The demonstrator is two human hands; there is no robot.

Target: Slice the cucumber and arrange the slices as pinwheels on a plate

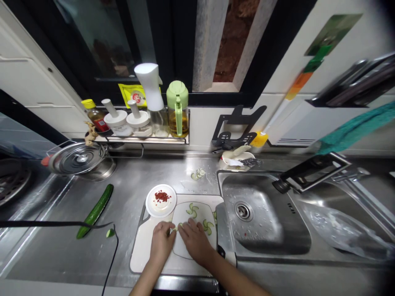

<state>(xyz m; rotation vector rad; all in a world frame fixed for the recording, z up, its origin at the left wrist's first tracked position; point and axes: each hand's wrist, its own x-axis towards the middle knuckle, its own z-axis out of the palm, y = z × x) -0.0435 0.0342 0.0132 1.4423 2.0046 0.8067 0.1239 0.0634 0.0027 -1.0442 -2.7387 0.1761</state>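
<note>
A white square plate lies on a cutting board. On it, thin cucumber slices form a pinwheel near the top, and more curved slices fan out at the right. My left hand is curled at the plate's left edge, with a bit of green showing between its fingers. Over the plate, my right hand has its fingertips together on a cucumber slice, close to my left fingertips. A round white dish with small red berries stands at the board's upper left.
A whole cucumber and a cut end lie on the steel counter at left, beneath a black cable. Slice scraps sit behind the board. A sink is at right, a lidded pot at back left.
</note>
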